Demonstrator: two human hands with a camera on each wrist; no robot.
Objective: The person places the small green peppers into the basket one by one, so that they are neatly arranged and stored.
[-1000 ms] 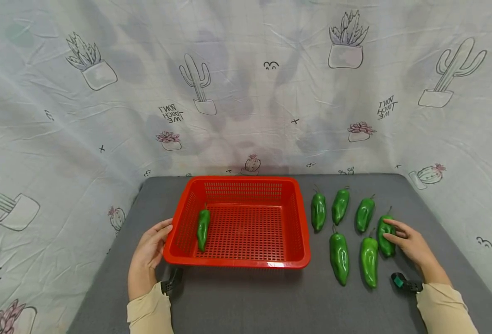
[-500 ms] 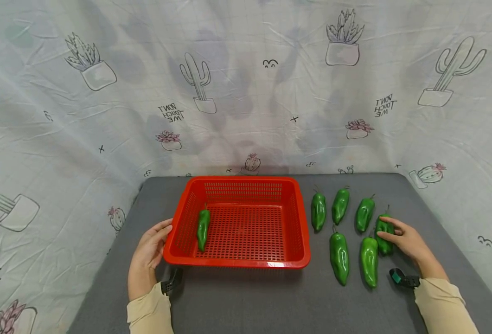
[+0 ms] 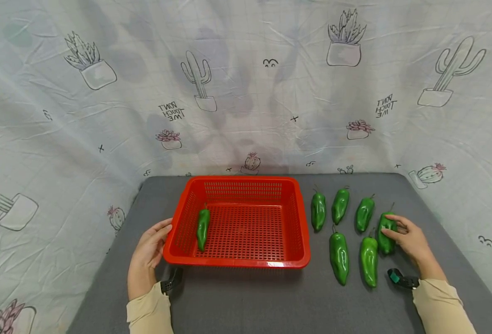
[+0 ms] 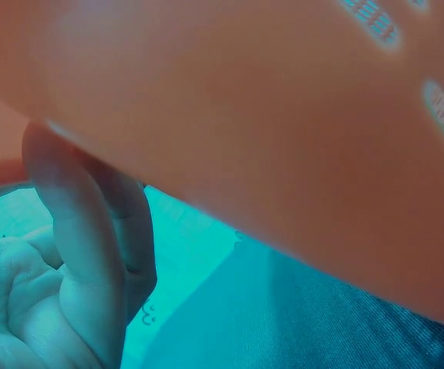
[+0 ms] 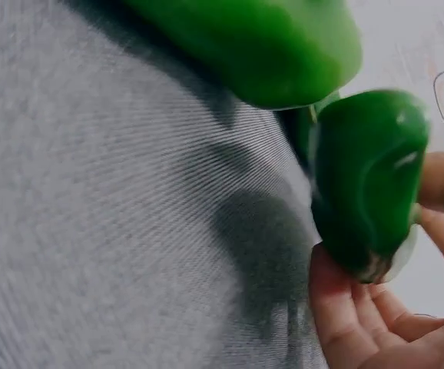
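My right hand (image 3: 412, 241) pinches a dark green pepper (image 3: 386, 239), the rightmost of the group, between thumb and fingers. In the right wrist view the held pepper (image 5: 368, 181) shows its blunt lower end toward the camera, and a shadow falls on the grey cloth beside it. A paler green pepper (image 3: 369, 262) lies just to its left. My left hand (image 3: 149, 250) holds the left rim of a red plastic basket (image 3: 237, 263), its fingertips at the edge; from the left wrist, bent fingers (image 4: 84, 223) meet the basket wall. One slim green pepper (image 3: 203, 229) lies inside, near the left side.
Several other green peppers, among them a front one (image 3: 339, 257) and a back one (image 3: 340, 205), lie between the basket and my right hand. A grey cloth-covered table (image 3: 246, 301) bears everything. A white printed curtain (image 3: 246, 93) encloses its back and sides.
The pepper in my right hand has shifted slightly left, then back right, its stem end leaning a little more to the right. My left hand and the basket have stayed put.
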